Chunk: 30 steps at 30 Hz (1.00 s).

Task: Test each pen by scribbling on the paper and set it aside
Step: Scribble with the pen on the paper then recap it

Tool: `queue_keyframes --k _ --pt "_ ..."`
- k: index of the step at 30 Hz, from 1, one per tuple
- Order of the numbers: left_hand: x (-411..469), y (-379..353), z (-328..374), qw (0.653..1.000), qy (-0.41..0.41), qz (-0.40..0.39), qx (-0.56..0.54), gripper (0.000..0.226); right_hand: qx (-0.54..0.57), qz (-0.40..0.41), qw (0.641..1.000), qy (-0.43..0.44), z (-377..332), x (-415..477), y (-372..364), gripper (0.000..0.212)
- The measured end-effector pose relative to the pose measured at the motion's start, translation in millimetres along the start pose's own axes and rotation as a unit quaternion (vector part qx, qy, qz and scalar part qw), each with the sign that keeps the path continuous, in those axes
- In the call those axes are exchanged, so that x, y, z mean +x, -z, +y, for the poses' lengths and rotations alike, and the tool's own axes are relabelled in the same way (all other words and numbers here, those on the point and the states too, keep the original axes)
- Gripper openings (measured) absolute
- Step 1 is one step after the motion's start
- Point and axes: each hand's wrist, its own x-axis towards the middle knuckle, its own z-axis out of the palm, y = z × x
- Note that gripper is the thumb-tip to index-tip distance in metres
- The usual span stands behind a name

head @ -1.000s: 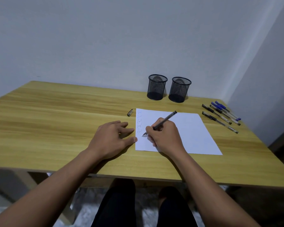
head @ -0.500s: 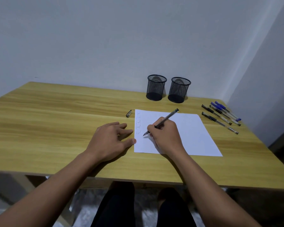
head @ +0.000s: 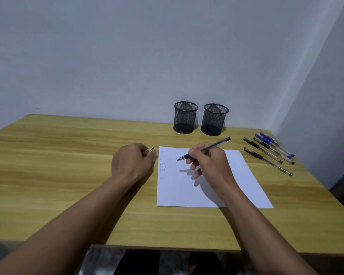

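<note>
My right hand [head: 209, 161] grips a black pen [head: 216, 144] in a writing hold. Its tip hangs just above the white paper [head: 179, 193] and casts a shadow on the sheet. Several small scribbles [head: 162, 165] run down the paper's left margin. My left hand [head: 130, 163] lies left of the sheet with fingers curled. Its fingertips pinch the small black pen cap [head: 152, 149] beside the paper's top left corner. Several more capped pens [head: 266, 155], black and blue, lie side by side right of the paper.
Two black mesh pen cups [head: 185, 118] [head: 213, 120] stand behind the paper near the wall. The wooden table [head: 68, 155] stretches wide to the left. A wall corner closes in on the right, and the table's front edge is near my body.
My right hand has lifted the pen off the paper and moved up and right. My left hand left the paper's edge, slid forward to the pen cap and curled its fingers on it.
</note>
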Motion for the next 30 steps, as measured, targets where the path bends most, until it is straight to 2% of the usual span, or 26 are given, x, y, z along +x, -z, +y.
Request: queue_keyframes --k 4,8,15,23,30 --pt "5 -2 1 1.0 0.001 -0.006 0.02 0.021 -0.014 0.0 1.0 0.011 2 4 6 0.015" --pt "5 16 0 0.993 0.005 -0.005 -0.12 0.004 0.036 0.008 0.999 -0.003 -2 8 9 0.005" --pt "-3 49 33 0.942 -0.053 -0.113 -0.312 0.016 0.126 0.012 0.992 -0.011 -21 8 8 0.002" --pt "-8 57 59 0.923 -0.074 -0.129 -0.356 0.016 0.179 0.011 0.984 -0.015 -39 1 19 0.002" --pt "-14 59 76 0.903 -0.077 -0.169 -0.388 0.016 0.188 -0.022 0.982 -0.023 -42 -2 20 0.005"
